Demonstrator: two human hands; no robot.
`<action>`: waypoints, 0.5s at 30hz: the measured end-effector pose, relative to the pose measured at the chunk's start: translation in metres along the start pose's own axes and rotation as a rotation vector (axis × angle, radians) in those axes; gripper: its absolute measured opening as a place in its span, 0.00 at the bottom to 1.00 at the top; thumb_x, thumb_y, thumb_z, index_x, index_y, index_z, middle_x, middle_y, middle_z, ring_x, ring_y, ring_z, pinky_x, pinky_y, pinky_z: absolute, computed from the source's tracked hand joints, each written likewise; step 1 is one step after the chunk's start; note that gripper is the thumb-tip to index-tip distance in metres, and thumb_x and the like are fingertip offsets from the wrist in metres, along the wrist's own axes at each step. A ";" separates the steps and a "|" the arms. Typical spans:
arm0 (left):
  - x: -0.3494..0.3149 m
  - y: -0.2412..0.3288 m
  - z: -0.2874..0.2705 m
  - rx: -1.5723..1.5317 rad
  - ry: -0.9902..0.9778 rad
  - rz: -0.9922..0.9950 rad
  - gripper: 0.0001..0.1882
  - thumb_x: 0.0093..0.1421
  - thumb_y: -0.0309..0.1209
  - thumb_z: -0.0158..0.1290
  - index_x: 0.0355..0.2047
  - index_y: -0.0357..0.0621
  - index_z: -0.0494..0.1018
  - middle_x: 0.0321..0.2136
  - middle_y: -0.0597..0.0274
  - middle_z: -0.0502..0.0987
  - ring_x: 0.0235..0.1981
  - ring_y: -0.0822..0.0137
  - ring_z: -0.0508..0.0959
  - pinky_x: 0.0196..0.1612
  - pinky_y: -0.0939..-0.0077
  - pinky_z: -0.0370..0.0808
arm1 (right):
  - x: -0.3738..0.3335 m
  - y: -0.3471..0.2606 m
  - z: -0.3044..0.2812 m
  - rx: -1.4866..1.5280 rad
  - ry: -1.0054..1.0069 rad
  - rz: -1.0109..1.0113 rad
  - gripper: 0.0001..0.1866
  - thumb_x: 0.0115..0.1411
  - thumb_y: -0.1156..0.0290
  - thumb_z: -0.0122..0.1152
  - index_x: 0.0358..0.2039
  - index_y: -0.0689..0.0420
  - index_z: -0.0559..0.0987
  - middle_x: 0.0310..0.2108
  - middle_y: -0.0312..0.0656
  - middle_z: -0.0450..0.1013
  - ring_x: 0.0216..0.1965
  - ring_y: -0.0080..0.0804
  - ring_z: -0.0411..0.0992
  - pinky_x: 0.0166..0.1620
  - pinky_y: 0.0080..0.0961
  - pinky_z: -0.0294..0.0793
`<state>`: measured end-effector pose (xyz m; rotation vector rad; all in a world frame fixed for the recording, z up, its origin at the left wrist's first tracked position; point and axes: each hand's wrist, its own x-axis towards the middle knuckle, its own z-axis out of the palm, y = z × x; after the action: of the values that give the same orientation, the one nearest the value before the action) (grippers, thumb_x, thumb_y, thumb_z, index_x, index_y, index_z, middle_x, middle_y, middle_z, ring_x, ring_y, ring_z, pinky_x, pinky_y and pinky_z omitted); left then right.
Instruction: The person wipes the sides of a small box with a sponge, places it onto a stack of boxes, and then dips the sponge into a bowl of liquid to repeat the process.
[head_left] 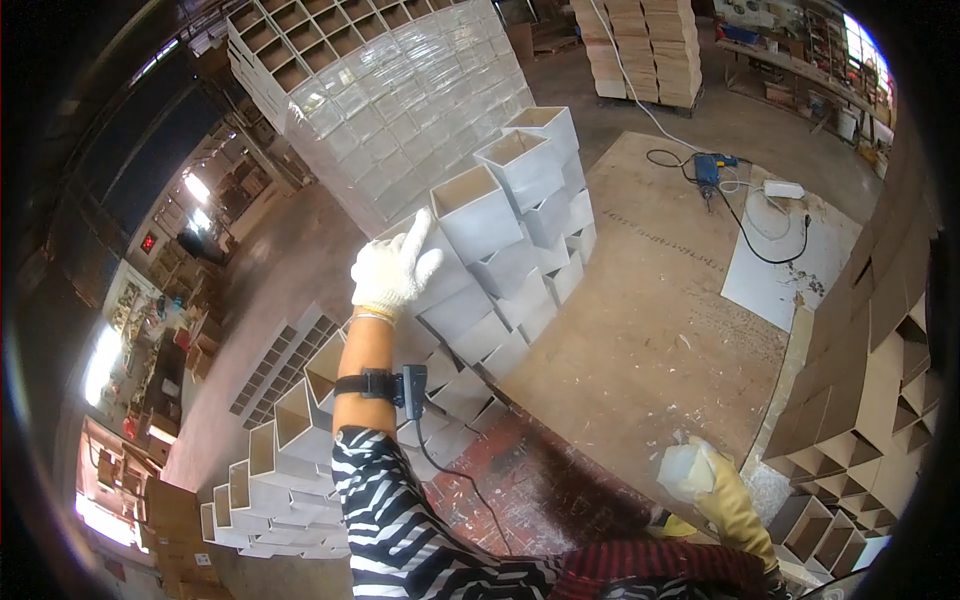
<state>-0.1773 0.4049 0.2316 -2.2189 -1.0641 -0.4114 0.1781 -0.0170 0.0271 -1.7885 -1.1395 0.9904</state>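
My left hand (390, 272), in a white knit glove, reaches over the stack of white open-topped boxes. Its fingers point forward, with the thumb apart, and nothing shows in its grasp. The fingertips are close by the rim of a white box (482, 212); whether they touch it I cannot tell. Low on the right, my right hand (718, 495) wears a yellowish glove and is closed on a pale, whitish wad (686, 470), which looks like a crumpled rag. That hand hangs over the edge of the brown board (640, 310).
Shrink-wrapped boxes (400, 110) tower behind. More white boxes (290, 425) step down at left, near flat dividers (285, 365). A blue power tool (706, 172) with cords and a white sheet (770, 265) lie on the board. Brown cartons (840, 400) rise at right.
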 end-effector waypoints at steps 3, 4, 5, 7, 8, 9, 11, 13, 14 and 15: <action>-0.001 -0.007 -0.004 -0.007 -0.023 0.042 0.35 0.63 0.55 0.48 0.67 0.56 0.60 0.33 0.56 0.80 0.33 0.52 0.81 0.38 0.59 0.76 | -0.005 -0.013 -0.002 -0.017 -0.020 -0.002 0.40 0.49 0.74 0.73 0.64 0.51 0.68 0.51 0.53 0.69 0.53 0.43 0.70 0.58 0.32 0.71; -0.002 -0.007 -0.004 -0.040 -0.049 0.049 0.35 0.63 0.54 0.48 0.67 0.55 0.60 0.33 0.56 0.80 0.34 0.51 0.81 0.39 0.58 0.76 | -0.007 -0.017 -0.004 -0.023 -0.046 0.013 0.40 0.49 0.74 0.73 0.64 0.51 0.68 0.52 0.53 0.69 0.53 0.43 0.70 0.58 0.32 0.70; -0.006 -0.007 -0.003 -0.043 -0.049 0.048 0.35 0.63 0.54 0.48 0.67 0.55 0.60 0.33 0.56 0.80 0.34 0.51 0.81 0.39 0.58 0.76 | -0.008 -0.017 -0.004 -0.025 -0.045 0.014 0.40 0.49 0.74 0.73 0.64 0.51 0.68 0.52 0.53 0.69 0.53 0.43 0.70 0.58 0.32 0.70; -0.016 -0.005 -0.004 -0.212 0.157 0.048 0.35 0.62 0.52 0.49 0.67 0.52 0.61 0.37 0.54 0.80 0.38 0.51 0.81 0.43 0.59 0.76 | -0.012 -0.018 -0.002 -0.214 -0.021 -0.011 0.40 0.49 0.75 0.72 0.63 0.53 0.68 0.52 0.53 0.69 0.54 0.43 0.70 0.59 0.32 0.70; -0.020 -0.003 -0.006 -0.182 0.022 0.019 0.35 0.62 0.51 0.50 0.66 0.51 0.62 0.43 0.53 0.79 0.44 0.52 0.80 0.49 0.57 0.74 | -0.014 -0.020 -0.001 -0.214 -0.020 -0.008 0.40 0.49 0.75 0.72 0.63 0.53 0.68 0.52 0.53 0.69 0.54 0.43 0.70 0.59 0.32 0.70; -0.021 -0.001 -0.006 -0.179 0.021 0.015 0.35 0.62 0.51 0.50 0.66 0.51 0.62 0.43 0.53 0.79 0.44 0.52 0.80 0.49 0.57 0.74 | -0.015 -0.023 -0.002 -0.116 -0.019 0.009 0.40 0.49 0.75 0.72 0.63 0.53 0.68 0.52 0.53 0.69 0.53 0.44 0.70 0.58 0.33 0.70; -0.022 0.003 -0.006 -0.202 0.046 0.075 0.35 0.62 0.50 0.51 0.66 0.51 0.62 0.47 0.54 0.79 0.48 0.53 0.78 0.54 0.56 0.71 | -0.016 -0.024 -0.002 -0.018 -0.020 0.026 0.39 0.49 0.75 0.71 0.63 0.54 0.68 0.51 0.53 0.69 0.53 0.44 0.70 0.58 0.33 0.70; -0.024 0.006 -0.010 -0.235 0.015 0.044 0.34 0.62 0.49 0.52 0.66 0.50 0.63 0.48 0.55 0.78 0.49 0.53 0.77 0.56 0.54 0.69 | -0.016 -0.019 0.000 -0.024 -0.020 -0.002 0.39 0.49 0.74 0.71 0.63 0.54 0.68 0.51 0.54 0.69 0.53 0.45 0.70 0.58 0.34 0.70; -0.026 0.005 -0.006 -0.228 0.074 0.042 0.34 0.61 0.48 0.53 0.65 0.50 0.63 0.48 0.55 0.78 0.49 0.53 0.77 0.57 0.55 0.69 | -0.017 -0.023 0.001 -0.023 -0.021 -0.003 0.39 0.49 0.74 0.71 0.63 0.54 0.68 0.51 0.54 0.69 0.53 0.45 0.70 0.58 0.34 0.70; -0.027 0.005 -0.005 -0.222 0.133 0.041 0.34 0.61 0.47 0.54 0.65 0.49 0.63 0.48 0.55 0.78 0.49 0.53 0.77 0.57 0.55 0.68 | -0.018 -0.029 -0.001 -0.086 -0.012 -0.012 0.39 0.49 0.74 0.71 0.63 0.54 0.68 0.51 0.54 0.69 0.53 0.44 0.70 0.58 0.34 0.70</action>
<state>-0.1901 0.3835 0.2192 -2.3646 -0.9393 -0.6774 0.1637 -0.0254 0.0574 -1.8435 -1.2154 0.9585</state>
